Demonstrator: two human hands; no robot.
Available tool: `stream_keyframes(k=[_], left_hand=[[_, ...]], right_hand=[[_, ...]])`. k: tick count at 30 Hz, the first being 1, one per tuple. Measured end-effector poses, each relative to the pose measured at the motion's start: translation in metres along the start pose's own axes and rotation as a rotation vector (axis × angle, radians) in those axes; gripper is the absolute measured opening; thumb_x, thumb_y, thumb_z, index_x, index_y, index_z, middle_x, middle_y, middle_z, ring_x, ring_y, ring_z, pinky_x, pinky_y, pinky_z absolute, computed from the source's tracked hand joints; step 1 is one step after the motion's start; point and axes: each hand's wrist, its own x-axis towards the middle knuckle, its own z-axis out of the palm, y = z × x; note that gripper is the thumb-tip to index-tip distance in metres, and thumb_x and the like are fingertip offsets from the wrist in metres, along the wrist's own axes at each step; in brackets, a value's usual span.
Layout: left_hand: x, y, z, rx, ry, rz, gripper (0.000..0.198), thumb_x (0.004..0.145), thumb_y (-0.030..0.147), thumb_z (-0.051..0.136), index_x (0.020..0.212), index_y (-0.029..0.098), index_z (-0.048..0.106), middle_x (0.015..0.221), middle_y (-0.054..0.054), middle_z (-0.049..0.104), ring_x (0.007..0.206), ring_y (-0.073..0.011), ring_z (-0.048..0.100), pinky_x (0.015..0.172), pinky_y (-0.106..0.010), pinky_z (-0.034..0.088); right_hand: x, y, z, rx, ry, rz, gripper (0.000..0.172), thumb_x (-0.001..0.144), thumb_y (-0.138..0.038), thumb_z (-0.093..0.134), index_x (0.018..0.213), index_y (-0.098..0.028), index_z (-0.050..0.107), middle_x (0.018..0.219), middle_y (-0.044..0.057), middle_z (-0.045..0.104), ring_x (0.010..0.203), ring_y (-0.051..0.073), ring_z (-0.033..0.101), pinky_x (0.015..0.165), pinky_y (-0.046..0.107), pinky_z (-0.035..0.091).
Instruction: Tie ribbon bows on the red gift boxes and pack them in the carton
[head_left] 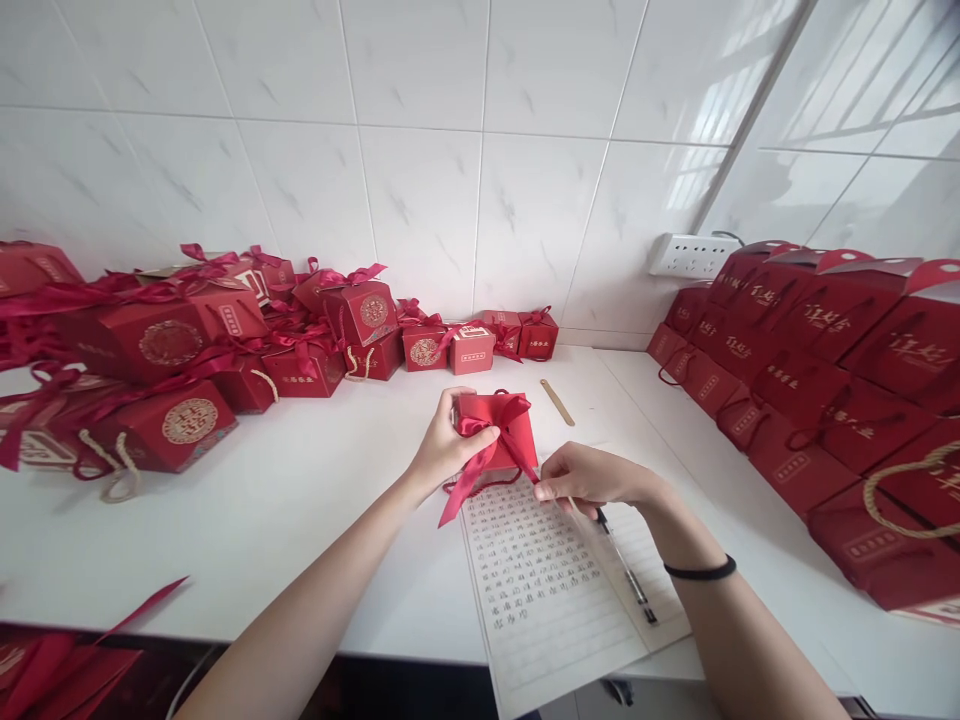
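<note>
A small red gift box (504,452) stands on the white table, at the top edge of an open notebook. My left hand (454,445) grips it from the left, with the thumb on top pressing the red ribbon (475,478) tied over it. One ribbon tail hangs down at the left front. At the box's right front corner, my right hand (583,474) has its fingers closed on the other ribbon tail. A thin pale bit shows under those fingers, too small to name. A dark red cord loops below the box's front.
The handwritten notebook (540,640) carries a pen (626,568) and overhangs the front edge. Behind lies a flat wooden stick (557,402). Ribboned boxes (176,425) pile up at left and along the wall; stacked red boxes (795,400) fill the right, near a power strip (691,255).
</note>
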Motion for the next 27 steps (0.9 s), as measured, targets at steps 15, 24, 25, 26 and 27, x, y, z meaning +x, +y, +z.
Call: stream_keyframes(k=[15,24,25,26,27], left_hand=[[-0.005,-0.010,0.015,0.076,0.392,0.137,0.047,0.066,0.033,0.071,0.099,0.023,0.040,0.121,-0.008,0.044,0.122,-0.0224,0.044,0.095,-0.039,0.044],[-0.011,0.002,0.015,0.249,0.324,0.078,0.027,0.088,0.039,0.043,0.070,0.021,0.037,0.065,0.004,0.043,0.061,-0.0108,0.044,0.064,-0.024,0.041],[-0.012,0.002,0.015,0.257,0.329,0.083,0.027,0.088,0.039,0.042,0.069,0.021,0.037,0.064,0.004,0.043,0.060,-0.0108,0.044,0.063,-0.024,0.040],[-0.012,0.002,0.015,0.263,0.331,0.086,0.027,0.089,0.039,0.042,0.069,0.021,0.037,0.064,0.004,0.043,0.060,-0.0110,0.044,0.061,-0.024,0.040],[-0.012,0.001,0.015,0.267,0.334,0.088,0.026,0.089,0.038,0.041,0.069,0.021,0.037,0.063,0.004,0.043,0.059,-0.0111,0.044,0.060,-0.023,0.039]], right_hand=[[0.032,-0.012,0.036,0.224,0.899,-0.492,0.036,0.081,-0.053,0.056,0.070,-0.020,0.047,0.064,-0.002,0.050,0.050,0.011,0.048,0.045,0.025,0.040],[0.033,-0.010,0.037,0.364,0.810,-0.460,0.043,0.082,-0.057,0.056,0.066,-0.020,0.042,0.050,-0.008,0.045,0.034,0.007,0.043,0.039,0.022,0.031],[0.034,-0.009,0.036,0.388,0.793,-0.455,0.044,0.081,-0.058,0.056,0.066,-0.020,0.042,0.049,-0.008,0.045,0.033,0.007,0.043,0.038,0.021,0.031],[0.035,-0.008,0.036,0.411,0.778,-0.452,0.044,0.081,-0.059,0.057,0.066,-0.020,0.042,0.048,-0.008,0.045,0.033,0.006,0.043,0.038,0.021,0.030],[0.036,-0.007,0.036,0.433,0.765,-0.454,0.045,0.080,-0.060,0.057,0.067,-0.020,0.042,0.048,-0.008,0.045,0.033,0.006,0.043,0.038,0.020,0.030]])
